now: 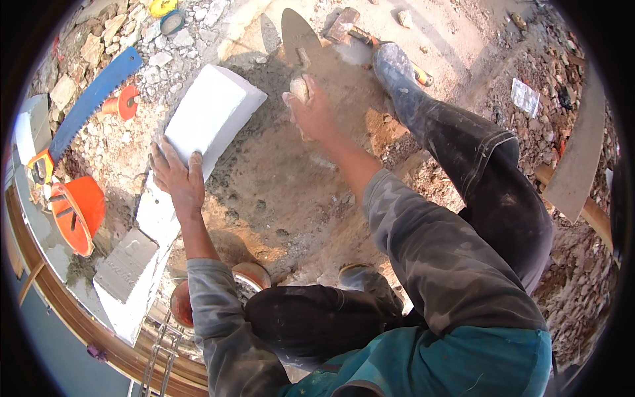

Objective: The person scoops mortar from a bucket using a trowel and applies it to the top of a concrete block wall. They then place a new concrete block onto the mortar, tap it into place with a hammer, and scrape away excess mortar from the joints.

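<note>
A long white block (215,109) lies at an angle on the rough ground. My left hand (178,177) lies on its near end, fingers and thumb spread over the surface. Below that hand another white block (154,215) continues the line. My right hand (312,112) is closed around the handle of a trowel (301,38), whose pointed metal blade is turned away from me. The trowel is to the right of the long block, apart from it, over dusty ground.
Left stand a blue-bladed handsaw (92,99), an orange bucket (86,208), an orange spool (121,104) and a grey-topped block (126,268). A hammer (344,26) lies beyond my right boot (397,69). Rubble (569,291) and a clear plastic bag (526,98) are at right.
</note>
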`<move>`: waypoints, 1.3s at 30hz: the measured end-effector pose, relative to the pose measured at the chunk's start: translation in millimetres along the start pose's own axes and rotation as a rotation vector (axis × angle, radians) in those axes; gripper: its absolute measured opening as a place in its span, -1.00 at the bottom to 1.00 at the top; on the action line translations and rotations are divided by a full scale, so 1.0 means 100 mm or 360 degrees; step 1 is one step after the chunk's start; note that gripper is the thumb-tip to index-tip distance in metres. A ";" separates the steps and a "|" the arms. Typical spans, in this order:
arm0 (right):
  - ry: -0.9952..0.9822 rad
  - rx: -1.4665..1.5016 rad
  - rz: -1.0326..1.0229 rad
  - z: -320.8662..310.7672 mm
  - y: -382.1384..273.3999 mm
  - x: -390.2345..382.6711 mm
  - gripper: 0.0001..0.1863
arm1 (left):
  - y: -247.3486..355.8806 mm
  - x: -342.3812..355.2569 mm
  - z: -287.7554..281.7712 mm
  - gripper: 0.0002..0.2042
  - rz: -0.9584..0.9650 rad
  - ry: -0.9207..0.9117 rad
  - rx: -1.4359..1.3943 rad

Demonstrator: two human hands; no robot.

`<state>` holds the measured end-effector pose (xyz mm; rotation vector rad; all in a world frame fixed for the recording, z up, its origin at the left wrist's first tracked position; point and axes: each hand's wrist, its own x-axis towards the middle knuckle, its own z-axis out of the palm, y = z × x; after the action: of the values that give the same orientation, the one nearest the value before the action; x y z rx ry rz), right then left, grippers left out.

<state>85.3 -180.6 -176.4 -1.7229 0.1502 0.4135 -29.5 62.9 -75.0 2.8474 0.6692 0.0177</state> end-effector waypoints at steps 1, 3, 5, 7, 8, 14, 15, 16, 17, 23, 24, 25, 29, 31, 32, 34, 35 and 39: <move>0.0035 0.0139 0.0046 -0.03 -0.07 0.04 -0.33 | -0.01 0.00 -0.01 -0.27 -0.0008 0.0000 0.0009; 0.0116 0.0170 0.0035 -0.09 -0.16 0.10 -0.31 | 0.01 0.00 -0.02 -0.27 -0.0016 -0.0004 0.0011; 0.0107 -0.0141 0.0058 -0.05 -0.06 0.11 -0.31 | 0.05 0.01 -0.03 -0.27 -0.0018 -0.0011 -0.0004; -0.0280 -0.0479 0.0053 -0.03 -0.04 0.15 -0.30 | 0.00 -0.01 -0.01 -0.28 -0.0004 0.0005 0.0022; -0.0653 -0.0667 0.0042 -0.08 -0.02 0.13 -0.30 | -0.03 -0.02 -0.02 -0.28 -0.0001 0.0014 0.0036; -0.0162 -0.0130 0.0091 -0.01 0.45 0.10 -0.34 | 0.14 0.00 -0.11 -0.28 -0.0002 -0.0028 -0.0002; -0.0150 -0.0143 -0.0013 0.01 0.43 0.09 -0.34 | 0.13 -0.01 -0.11 -0.28 -0.0025 -0.0034 0.0012; -0.0135 -0.0161 -0.0118 0.02 0.30 0.08 -0.34 | 0.11 -0.02 -0.11 -0.28 -0.0045 -0.0041 0.0024; -0.0155 -0.0235 -0.0198 0.01 0.17 0.04 -0.33 | 0.09 -0.03 -0.10 -0.28 -0.0064 -0.0047 0.0036; -0.0616 -0.0752 0.0157 -0.01 0.22 0.15 -0.32 | 0.12 0.00 -0.09 -0.28 -0.0045 -0.0066 0.0026; -0.0467 -0.0572 0.0225 -0.04 0.19 0.13 -0.32 | 0.14 0.01 -0.10 -0.29 -0.0023 -0.0063 0.0043; -0.0379 -0.0507 0.0264 -0.08 0.28 0.14 -0.33 | 0.15 0.02 -0.10 -0.30 0.0000 -0.0060 0.0058; -0.0798 -0.1153 0.0364 -0.56 0.15 0.22 -0.46 | 0.11 -0.01 -0.15 -0.30 -0.0002 -0.0065 0.0136; -0.0250 -0.1157 0.0130 -0.86 0.01 0.47 -0.56 | 0.12 -0.03 -0.16 -0.29 -0.0005 -0.0080 0.0132; 0.0154 -0.0963 -0.0194 -1.08 0.02 0.70 -0.59 | 0.14 0.01 -0.12 -0.29 0.0006 -0.0080 0.0106; 0.0679 -0.1490 -0.0554 -1.39 0.07 1.18 -0.63 | 0.10 -0.01 -0.11 -0.28 0.0001 -0.0068 0.0054; 0.0704 -0.1755 -0.0461 -1.51 0.22 1.40 -0.63 | 0.08 0.00 -0.11 -0.27 -0.0004 -0.0044 0.0028; -0.0465 -0.2089 -0.0094 -1.97 0.26 1.92 -0.60 | 0.20 0.03 -0.08 -0.28 -0.0022 -0.0097 -0.0004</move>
<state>291.4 -352.4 -241.1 -2.8905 -0.5002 0.8091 -18.3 48.1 -62.9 2.8283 0.6754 -0.0696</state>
